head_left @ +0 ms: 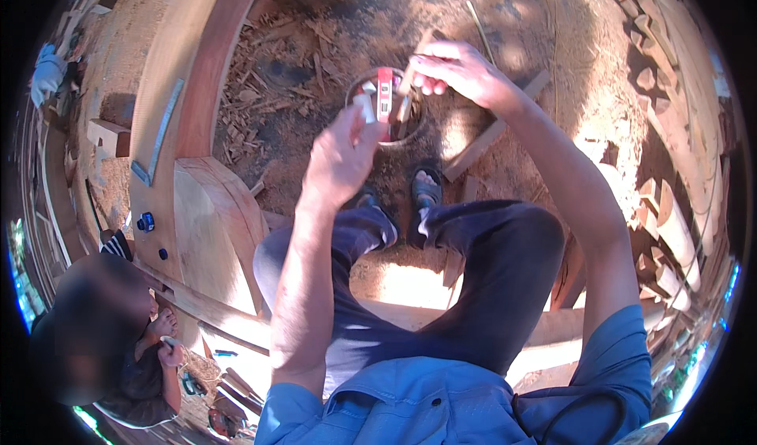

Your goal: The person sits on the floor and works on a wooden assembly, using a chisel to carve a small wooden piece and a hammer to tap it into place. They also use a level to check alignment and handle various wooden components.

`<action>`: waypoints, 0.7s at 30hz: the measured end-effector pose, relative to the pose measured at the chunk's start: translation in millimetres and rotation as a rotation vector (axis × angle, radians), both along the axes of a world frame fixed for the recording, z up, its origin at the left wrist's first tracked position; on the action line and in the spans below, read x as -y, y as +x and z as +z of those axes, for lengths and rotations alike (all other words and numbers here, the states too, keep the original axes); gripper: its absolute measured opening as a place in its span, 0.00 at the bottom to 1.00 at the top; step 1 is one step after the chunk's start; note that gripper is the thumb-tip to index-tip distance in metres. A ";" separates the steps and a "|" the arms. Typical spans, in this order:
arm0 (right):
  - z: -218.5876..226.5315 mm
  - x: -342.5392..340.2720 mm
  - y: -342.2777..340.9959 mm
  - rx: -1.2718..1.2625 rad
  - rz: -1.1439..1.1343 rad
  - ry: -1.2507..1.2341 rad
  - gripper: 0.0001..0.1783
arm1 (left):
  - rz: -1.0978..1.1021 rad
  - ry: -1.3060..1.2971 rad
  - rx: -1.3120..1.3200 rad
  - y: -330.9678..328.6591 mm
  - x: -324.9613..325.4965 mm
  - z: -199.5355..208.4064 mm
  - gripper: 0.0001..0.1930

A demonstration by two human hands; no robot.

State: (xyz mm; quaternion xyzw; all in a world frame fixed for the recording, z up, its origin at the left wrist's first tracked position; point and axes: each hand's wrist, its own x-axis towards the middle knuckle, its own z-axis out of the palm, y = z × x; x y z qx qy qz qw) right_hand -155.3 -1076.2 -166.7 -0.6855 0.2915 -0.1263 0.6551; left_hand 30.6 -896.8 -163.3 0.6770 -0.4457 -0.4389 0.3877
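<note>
Between my knees and the wood shavings stands a round container (414, 134), with a red spirit level (385, 94) upright in it among other items. My left hand (343, 157) is at its near left rim, fingers curled in around a small white object (365, 107) whose kind I cannot make out. On the far right side, my right hand (457, 70) pinches a narrow brown wooden piece (412, 70) that slants over the container. Its lower end lies among the contents, so I cannot tell whether it is a tool handle.
A big curved timber (201, 67) with a metal square (162, 134) and a blue tape measure (146, 222) runs along the left. At lower left a person (110, 327) sits. Wood shavings (260, 74) cover the ground; carved timbers (678, 232) line the right.
</note>
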 end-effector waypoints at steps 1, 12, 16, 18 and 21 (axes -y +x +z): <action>0.5 -2.7 5.3 -0.061 -0.012 -0.006 0.17 | 0.022 -0.140 -0.021 0.4 9.5 -5.4 0.16; -203.5 49.2 21.7 -0.770 -0.174 0.219 0.18 | 0.216 -0.283 0.033 12.3 54.4 12.2 0.08; -313.5 13.5 40.5 -1.044 -0.055 -0.019 0.19 | 0.250 -0.221 0.058 16.0 42.4 32.7 0.09; -345.4 -10.0 48.8 -1.124 -0.235 -0.108 0.19 | 0.273 -0.144 0.111 23.7 40.0 34.2 0.10; -366.4 -17.6 53.6 -1.067 -0.280 -0.130 0.19 | 0.280 -0.093 0.270 27.4 37.0 29.1 0.12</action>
